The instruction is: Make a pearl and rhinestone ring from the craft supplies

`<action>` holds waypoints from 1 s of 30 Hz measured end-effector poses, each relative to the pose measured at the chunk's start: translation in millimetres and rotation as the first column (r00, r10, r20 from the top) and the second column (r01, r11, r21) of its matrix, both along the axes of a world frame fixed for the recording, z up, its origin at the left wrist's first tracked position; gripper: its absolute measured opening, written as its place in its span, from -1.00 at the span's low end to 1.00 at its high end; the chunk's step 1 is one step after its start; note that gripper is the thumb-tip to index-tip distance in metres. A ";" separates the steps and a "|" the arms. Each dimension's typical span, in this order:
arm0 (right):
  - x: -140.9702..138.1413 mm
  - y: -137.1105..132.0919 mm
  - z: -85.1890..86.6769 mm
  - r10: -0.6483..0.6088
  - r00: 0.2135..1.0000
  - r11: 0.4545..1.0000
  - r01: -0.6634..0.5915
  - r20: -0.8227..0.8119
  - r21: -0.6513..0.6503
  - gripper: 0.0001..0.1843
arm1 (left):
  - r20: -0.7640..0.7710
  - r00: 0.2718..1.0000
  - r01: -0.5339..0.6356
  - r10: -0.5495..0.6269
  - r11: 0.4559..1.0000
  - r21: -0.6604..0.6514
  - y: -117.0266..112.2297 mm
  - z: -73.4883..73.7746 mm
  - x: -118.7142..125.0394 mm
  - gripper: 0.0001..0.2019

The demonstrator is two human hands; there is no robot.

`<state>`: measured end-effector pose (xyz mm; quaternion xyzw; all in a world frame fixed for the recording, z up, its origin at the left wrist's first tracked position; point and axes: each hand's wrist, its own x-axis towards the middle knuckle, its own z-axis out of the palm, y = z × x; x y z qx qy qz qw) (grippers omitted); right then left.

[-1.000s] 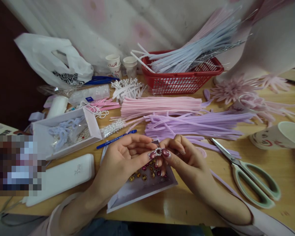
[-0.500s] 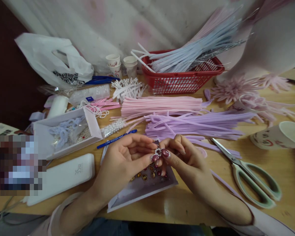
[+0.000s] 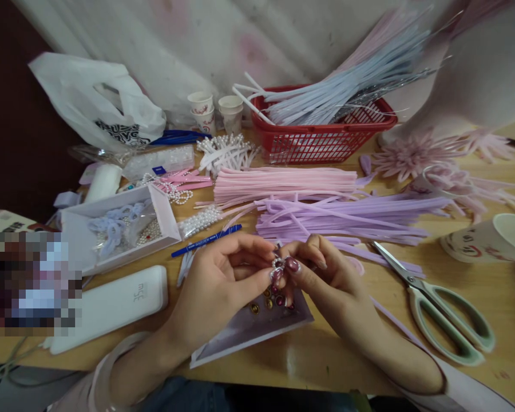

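Between my two hands is a small ring of pearl-like beads (image 3: pixel 277 264) with a dark centre. My left hand (image 3: pixel 229 274) pinches it from the left with thumb and fingertips. From the right, my right hand (image 3: pixel 326 274) pinches the same ring, with its thumb on the near side and fingers curled. The fingertips hide most of the ring. Just below the hands lies a shallow pale lilac box (image 3: pixel 249 340), partly covered by them. Gold and dark red gems (image 3: pixel 268 300) rest in it.
Scissors (image 3: pixel 433 303) lie at the right near a paper cup (image 3: pixel 489 237). Purple stems (image 3: pixel 347 217) and pink stems (image 3: pixel 287 183) lie beyond my hands, before a red basket (image 3: pixel 321 140). At left are a power bank (image 3: pixel 111 309), a bead box (image 3: pixel 171 226) and a blue pen (image 3: pixel 206 240).
The view has shifted slightly, so most things sit a little further right. Both hands keep hold of the bead ring, with only slight movement of the fingers.
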<state>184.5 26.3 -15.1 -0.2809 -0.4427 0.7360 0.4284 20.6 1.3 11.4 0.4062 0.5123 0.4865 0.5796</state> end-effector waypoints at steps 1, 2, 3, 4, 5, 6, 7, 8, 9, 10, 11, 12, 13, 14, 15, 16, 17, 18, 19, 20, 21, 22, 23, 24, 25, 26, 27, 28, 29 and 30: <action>0.3 0.0 0.0 -0.001 1.000 1.000 0.001 0.003 0.003 -0.71 | 0.001 1.000 0.004 -0.004 1.000 0.001 -0.3 0.1 -0.2 -0.84; 0.6 0.0 0.3 -0.002 1.000 1.000 0.002 0.007 0.005 -0.72 | -0.001 1.000 0.009 -0.009 1.000 0.002 -0.7 0.4 -0.4 -0.86; 0.7 0.1 0.8 -0.003 1.000 1.000 0.003 0.010 0.007 -0.72 | -0.007 1.000 0.014 -0.014 1.000 0.004 -1.1 0.8 -0.6 -0.87; 0.7 0.1 1.3 -0.003 1.000 1.000 0.003 0.013 0.006 -0.71 | -0.018 1.000 0.018 -0.017 1.000 0.009 -1.6 1.3 -0.8 -0.88; 0.6 0.2 1.9 -0.003 1.000 1.000 0.003 0.014 0.007 -0.70 | -0.033 0.999 0.020 -0.019 1.000 0.020 -1.9 1.9 -0.8 -0.88; 0.4 0.3 2.4 0.000 1.000 1.000 0.000 0.014 0.006 -0.70 | -0.050 0.999 0.017 -0.016 0.999 0.031 -2.2 2.4 -0.8 -0.87; 0.2 0.4 2.7 0.002 1.000 1.000 -0.002 0.013 0.002 -0.70 | -0.063 0.998 0.014 -0.011 0.999 0.042 -2.2 2.9 -0.7 -0.87; 0.0 0.5 2.8 0.006 1.000 1.000 -0.006 0.008 -0.004 -0.70 | -0.072 0.997 0.012 -0.008 0.999 0.052 -2.0 3.2 -0.6 -0.87; -0.1 0.7 2.6 0.012 1.000 1.000 -0.012 -0.002 -0.013 -0.70 | -0.076 0.997 0.013 -0.008 0.998 0.057 -1.6 3.4 -0.4 -0.88; -0.1 0.8 2.2 0.020 1.000 1.000 -0.020 -0.016 -0.022 -0.69 | -0.075 0.997 0.014 -0.009 0.998 0.056 -1.1 3.4 -0.3 -0.89; 0.1 0.9 1.7 0.025 0.999 0.999 -0.026 -0.031 -0.029 -0.69 | -0.074 0.997 0.016 -0.012 0.999 0.048 -0.4 3.2 -0.1 -0.90; 0.4 0.9 1.2 0.030 0.999 0.999 -0.031 -0.039 -0.038 -0.69 | -0.073 0.997 0.015 -0.013 0.999 0.036 0.3 3.0 -0.1 -0.91; 0.8 0.7 0.6 0.032 0.999 0.999 -0.033 -0.043 -0.043 -0.69 | -0.070 0.997 0.013 -0.012 1.000 0.023 0.9 2.6 -0.1 -0.92; 1.3 0.5 0.2 0.032 0.999 0.998 -0.033 -0.043 -0.045 -0.70 | -0.065 0.998 0.009 -0.008 1.000 0.010 1.4 2.3 -0.2 -0.92; 1.8 0.1 -0.1 0.030 0.999 0.998 -0.032 -0.040 -0.048 -0.70 | -0.059 0.998 0.005 -0.005 1.000 -0.002 1.7 1.9 -0.4 -0.92; 2.3 -0.3 -0.2 0.029 0.999 0.998 -0.031 -0.037 -0.051 -0.69 | -0.053 0.999 0.003 -0.003 1.000 -0.010 1.9 1.6 -0.6 -0.93; 2.5 -0.7 -0.1 0.033 0.999 0.998 -0.035 -0.037 -0.055 -0.68 | -0.047 0.999 -0.001 0.000 1.000 -0.017 1.9 1.3 -0.8 -0.93; 2.6 -1.1 0.2 0.039 0.998 0.998 -0.041 -0.043 -0.057 -0.67 | -0.042 0.999 -0.005 0.004 1.000 -0.020 1.7 1.0 -1.0 -0.93; 2.5 -1.2 0.7 0.043 0.998 0.997 -0.046 -0.051 -0.057 -0.65 | -0.041 0.999 -0.008 0.007 1.000 -0.021 1.6 0.8 -1.2 -0.94; 2.2 -1.3 1.4 0.049 0.997 0.997 -0.052 -0.054 -0.057 -0.65 | -0.042 0.999 -0.012 0.011 1.000 -0.018 1.4 0.6 -1.2 -0.94; 1.7 -1.1 2.2 0.051 0.997 0.997 -0.054 -0.055 -0.053 -0.64 | -0.040 0.999 -0.015 0.014 1.000 -0.016 1.2 0.4 -1.2 -0.94; 1.2 -0.8 3.1 0.052 0.997 0.997 -0.054 -0.052 -0.049 -0.64 | -0.037 0.999 -0.015 0.015 1.000 -0.013 1.1 0.2 -1.3 -0.94; 0.6 -0.4 3.9 0.051 0.998 0.998 -0.053 -0.047 -0.044 -0.64 | -0.034 0.999 -0.015 0.014 1.000 -0.010 1.0 -0.1 -1.3 -0.93; 0.1 0.0 4.6 0.049 0.998 0.998 -0.050 -0.040 -0.041 -0.63 | -0.029 0.999 -0.013 0.012 1.000 -0.009 0.9 -0.4 -1.4 -0.93; -0.3 0.4 5.2 0.050 0.998 0.998 -0.051 -0.035 -0.039 -0.62 | -0.025 1.000 -0.011 0.011 1.000 -0.010 0.9 -0.7 -1.5 -0.92; -0.6 0.8 5.6 0.051 0.998 0.998 -0.053 -0.036 -0.038 -0.61 | -0.020 1.000 -0.008 0.008 1.000 -0.011 0.8 -1.0 -1.7 -0.92; -0.6 1.0 5.7 0.054 0.998 0.998 -0.055 -0.040 -0.037 -0.61 | -0.018 1.000 -0.007 0.006 1.000 -0.012 0.8 -1.3 -1.9 -0.92; -0.5 1.1 5.7 0.056 0.997 0.998 -0.058 -0.048 -0.038 -0.62 | -0.016 1.000 -0.005 0.004 1.000 -0.013 0.8 -1.4 -2.0 -0.91; -0.3 1.2 5.5 0.057 0.997 0.997 -0.059 -0.054 -0.040 -0.63 | -0.014 1.000 -0.005 0.005 1.000 -0.016 0.9 -1.5 -2.2 -0.92; 0.0 1.1 5.3 0.058 0.997 0.997 -0.061 -0.059 -0.043 -0.64 | -0.014 1.000 -0.006 0.005 1.000 -0.019 1.0 -1.5 -2.3 -0.92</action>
